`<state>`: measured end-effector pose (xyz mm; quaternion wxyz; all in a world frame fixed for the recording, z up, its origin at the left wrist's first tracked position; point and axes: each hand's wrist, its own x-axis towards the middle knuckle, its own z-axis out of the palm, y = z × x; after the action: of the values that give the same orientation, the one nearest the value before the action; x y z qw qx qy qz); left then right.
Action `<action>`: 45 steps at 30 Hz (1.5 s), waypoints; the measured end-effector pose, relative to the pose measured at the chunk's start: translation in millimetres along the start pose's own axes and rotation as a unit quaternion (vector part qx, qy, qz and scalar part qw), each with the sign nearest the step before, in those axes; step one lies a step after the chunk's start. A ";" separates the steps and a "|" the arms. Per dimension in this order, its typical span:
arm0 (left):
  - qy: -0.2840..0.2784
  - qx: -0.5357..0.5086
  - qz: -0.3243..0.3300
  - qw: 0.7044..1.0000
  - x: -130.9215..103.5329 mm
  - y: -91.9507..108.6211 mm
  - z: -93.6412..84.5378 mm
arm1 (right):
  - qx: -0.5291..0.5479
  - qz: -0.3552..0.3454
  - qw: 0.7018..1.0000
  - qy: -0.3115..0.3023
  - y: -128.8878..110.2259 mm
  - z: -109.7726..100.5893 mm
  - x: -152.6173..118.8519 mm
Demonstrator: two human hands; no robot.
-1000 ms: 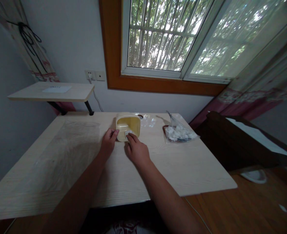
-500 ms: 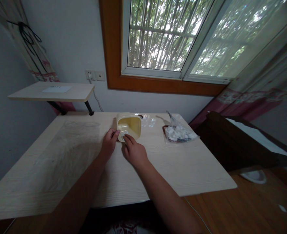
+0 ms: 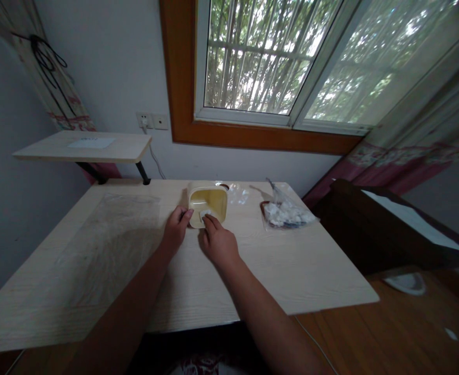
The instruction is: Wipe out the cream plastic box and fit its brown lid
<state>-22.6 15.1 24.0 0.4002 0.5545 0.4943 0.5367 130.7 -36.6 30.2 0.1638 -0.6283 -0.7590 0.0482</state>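
A pale yellow plastic container lies tilted on the table, its opening facing me. My left hand grips its left rim, thumb near the lower left corner. My right hand reaches to the lower edge of the opening, with its fingers closed on a small white piece just inside. Whether that piece is a wipe, a pad or a label I cannot make out. The fingertips partly cover it.
A clear plastic bag of white fluffy material lies at the right back of the table. Clear plastic sheeting covers part of the left side. A raised shelf stands at the back left, below the power sockets.
The right hand and the white piece have shifted slightly right within the container's opening. The container has moved a little right too, with the left hand still on its rim.
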 end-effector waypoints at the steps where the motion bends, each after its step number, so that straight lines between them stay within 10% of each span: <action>1: -0.002 0.000 0.003 1.000 0.1 -0.4 0.0 | 0.002 -0.011 1.000 -0.002 -1.5 0.8 -0.4; 31: 0.004 0.001 0.011 1.000 1.5 -7.8 -1.9 | 0.044 -0.123 0.984 0.118 -5.0 -9.6 -3.4; 45: -0.022 0.019 0.024 0.999 -0.1 -9.9 -0.5 | 0.010 -0.130 0.991 0.017 -5.2 -7.9 23.2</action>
<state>-24.2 16.9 14.4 0.3879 0.5851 0.4820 0.5243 124.6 -16.1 43.5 0.1884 -0.5236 -0.8305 0.0235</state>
